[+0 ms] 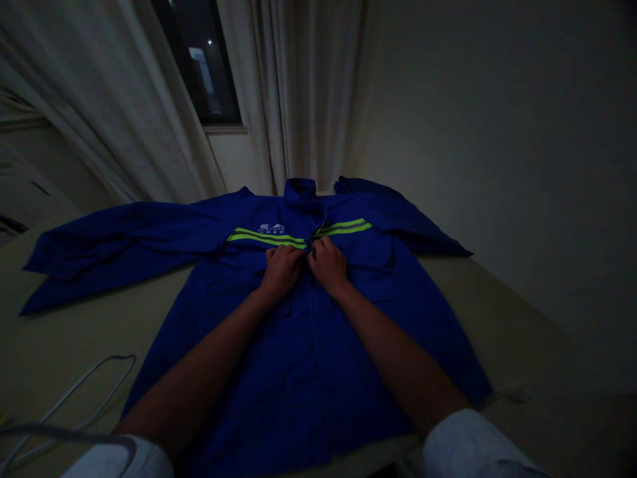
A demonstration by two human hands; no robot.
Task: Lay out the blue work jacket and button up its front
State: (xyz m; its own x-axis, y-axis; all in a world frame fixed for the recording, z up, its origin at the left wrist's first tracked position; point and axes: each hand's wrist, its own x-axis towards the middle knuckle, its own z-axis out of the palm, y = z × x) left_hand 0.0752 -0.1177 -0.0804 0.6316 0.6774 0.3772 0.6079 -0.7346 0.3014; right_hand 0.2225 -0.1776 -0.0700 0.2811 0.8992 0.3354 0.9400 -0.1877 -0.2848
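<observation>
A blue work jacket (298, 372) with two yellow-green reflective stripes (263, 237) across the chest lies face up on a pale table, sleeves spread out to both sides. My left hand (281, 267) and my right hand (326, 263) meet at the front placket just below the stripes. Both hands have their fingers curled and pinched on the jacket's front edges. What lies under the fingertips is hidden in the dim light.
A white wire hanger (84, 392) lies on the table (512, 332) at the near left. White curtains (293, 99) and a dark window (199, 60) stand behind the table. A plain wall is on the right.
</observation>
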